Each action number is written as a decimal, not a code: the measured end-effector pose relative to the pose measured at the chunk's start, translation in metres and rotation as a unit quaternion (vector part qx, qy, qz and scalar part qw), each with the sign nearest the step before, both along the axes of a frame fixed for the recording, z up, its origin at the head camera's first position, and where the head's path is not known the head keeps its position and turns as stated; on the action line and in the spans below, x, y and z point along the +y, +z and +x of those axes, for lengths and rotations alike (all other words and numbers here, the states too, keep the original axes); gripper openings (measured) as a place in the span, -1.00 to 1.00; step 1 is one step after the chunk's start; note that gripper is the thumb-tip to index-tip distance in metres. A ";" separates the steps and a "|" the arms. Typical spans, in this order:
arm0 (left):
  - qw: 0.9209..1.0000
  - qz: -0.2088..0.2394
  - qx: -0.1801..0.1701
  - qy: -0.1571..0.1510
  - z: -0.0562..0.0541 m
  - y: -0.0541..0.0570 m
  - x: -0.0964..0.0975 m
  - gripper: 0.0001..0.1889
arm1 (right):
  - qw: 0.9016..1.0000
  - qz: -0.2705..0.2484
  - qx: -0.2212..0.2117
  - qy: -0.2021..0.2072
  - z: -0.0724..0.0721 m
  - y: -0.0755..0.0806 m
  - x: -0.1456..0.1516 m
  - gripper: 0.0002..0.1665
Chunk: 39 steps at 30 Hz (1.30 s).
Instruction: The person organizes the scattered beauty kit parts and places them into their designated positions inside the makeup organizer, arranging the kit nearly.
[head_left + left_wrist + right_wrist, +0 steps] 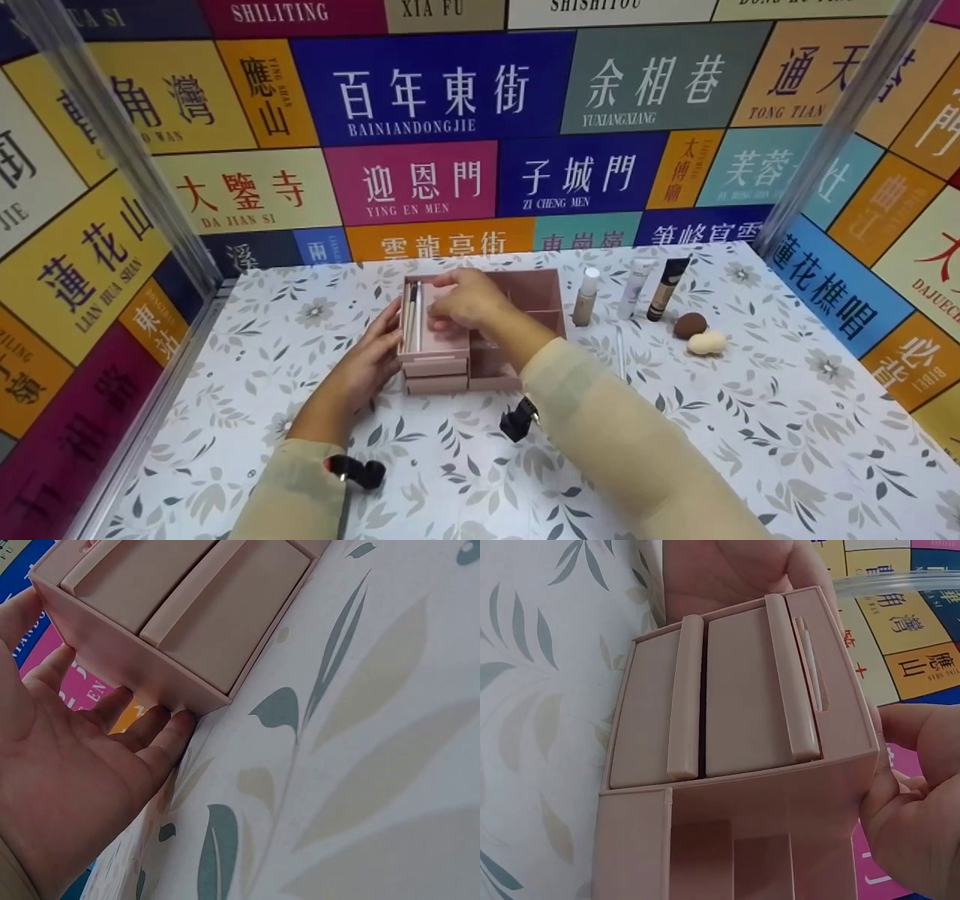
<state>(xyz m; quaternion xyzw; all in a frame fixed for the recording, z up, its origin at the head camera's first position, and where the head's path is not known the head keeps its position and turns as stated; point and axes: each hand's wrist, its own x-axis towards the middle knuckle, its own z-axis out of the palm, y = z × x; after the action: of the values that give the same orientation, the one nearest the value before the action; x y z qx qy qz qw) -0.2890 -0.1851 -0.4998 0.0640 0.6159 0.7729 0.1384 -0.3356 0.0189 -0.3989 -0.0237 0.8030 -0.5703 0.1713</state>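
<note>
Pink organizer (pixel 480 330) flanked by both hands, bottles (pixel 634 289) and sponges (pixel 697 334) crowding right, near tabletop (pixel 450 480) open

Organizer box (pixel 480 330) mid-table, brushes (pixel 412 315) in its left tray; bottles (pixel 586 297) right of it, sponges (pixel 697 334) further right, in front.

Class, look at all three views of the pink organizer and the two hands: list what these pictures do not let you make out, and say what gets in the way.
1. Head view: whether the right hand holds anything; its fingertips are hidden behind its own back.
2. Head view: labels on the bottles; too small.
3. Left wrist view: the top of the pink organizer; cut off by the upper edge.
4. Right wrist view: the drawer contents; the fronts are closed.
5. Left wrist view: the left hand fingertips; tucked under the organizer's side.
</note>
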 end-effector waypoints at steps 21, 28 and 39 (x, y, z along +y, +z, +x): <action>1.000 -0.010 -0.012 0.005 0.002 0.003 0.000 -0.29 | 0.967 -0.252 0.014 -0.037 0.031 -0.020 0.049 -0.38; 1.000 -0.016 -0.009 0.002 0.001 0.002 0.000 -0.29 | 0.970 -0.238 0.030 -0.027 0.051 -0.025 0.093 -0.34; 1.000 -0.007 -0.010 0.004 0.002 0.002 0.001 -0.28 | 0.977 -0.202 0.053 -0.053 0.063 -0.033 0.180 -0.32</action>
<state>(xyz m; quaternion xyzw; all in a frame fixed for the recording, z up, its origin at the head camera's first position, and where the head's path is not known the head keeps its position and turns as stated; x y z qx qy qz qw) -0.2871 -0.1846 -0.4979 0.0526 0.6199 0.7699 0.1422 -0.2724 0.1986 -0.4321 -0.0449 0.6795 -0.7267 0.0896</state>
